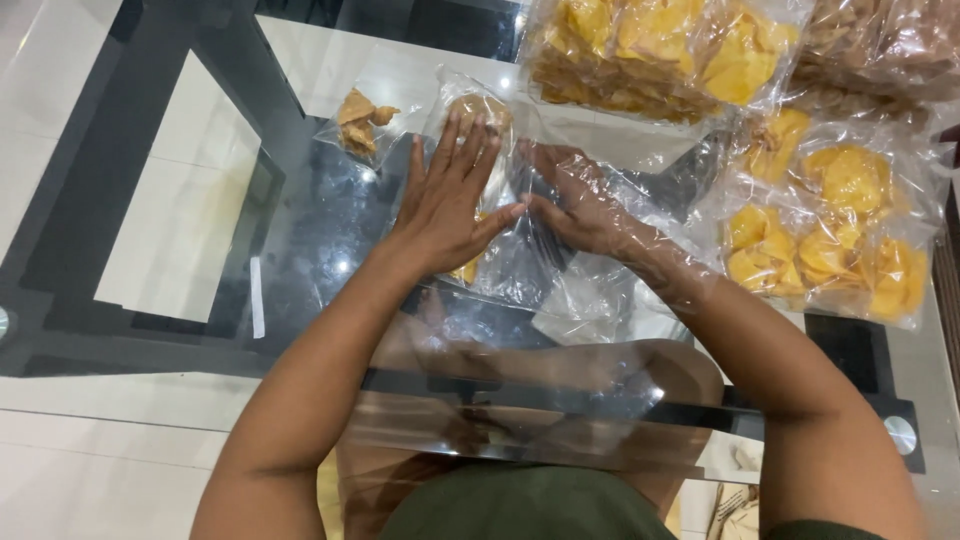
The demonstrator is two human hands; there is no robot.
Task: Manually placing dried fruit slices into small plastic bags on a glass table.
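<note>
Left hand (pixel 447 200) flat, fingers spread, pressing clear bag (pixel 500 255) mid glass table (pixel 300 240). Right hand (pixel 580 205), inside clear plastic, flat beside it. Bare glass to the left; yellow chip bags (pixel 830 230) crowd right edge, small bag (pixel 360 125) top.

Both forearms are bare from wrist to above the elbow, with no sleeves in sight. The left hand (pixel 445 205) wears nothing: no ring, watch or band. The right hand (pixel 580 205) is covered by a thin, clear, crinkled plastic glove (pixel 640 250) that runs loosely past the wrist. At the bottom centre of the frame shows a dark olive-green garment (pixel 520 505).
</note>
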